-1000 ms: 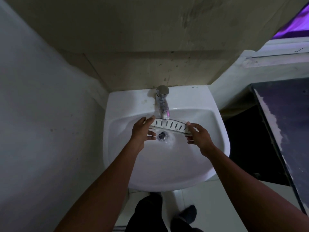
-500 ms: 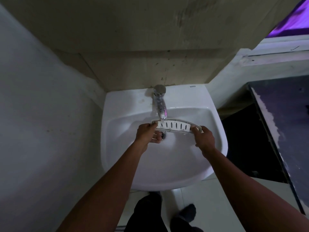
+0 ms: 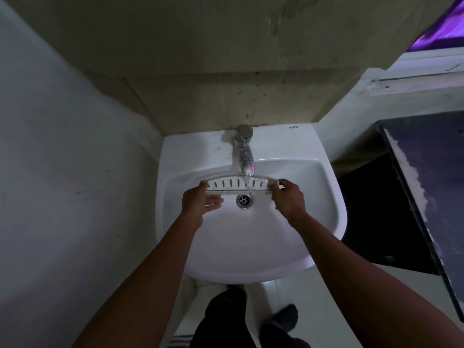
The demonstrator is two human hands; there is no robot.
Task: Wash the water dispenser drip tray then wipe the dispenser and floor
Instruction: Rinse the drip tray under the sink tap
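Observation:
The drip tray is a long white curved plastic piece with a row of dark slots. It hangs level under the chrome tap inside the white sink. My left hand grips its left end with the fingers spread below. At the tray's right end my right hand pinches it. The round metal drain shows just below the tray between my hands. Whether water is running onto the tray is too faint to tell.
Grey wall stands close on the left and a stained beige wall behind the sink. A dark counter with a ragged white edge lies to the right, over a dark gap. White floor tiles and my legs show below the sink.
The tray has been lifted and levelled under the spout, and both hands have slid outward to its ends. The drain, earlier partly covered, is now in plain sight.

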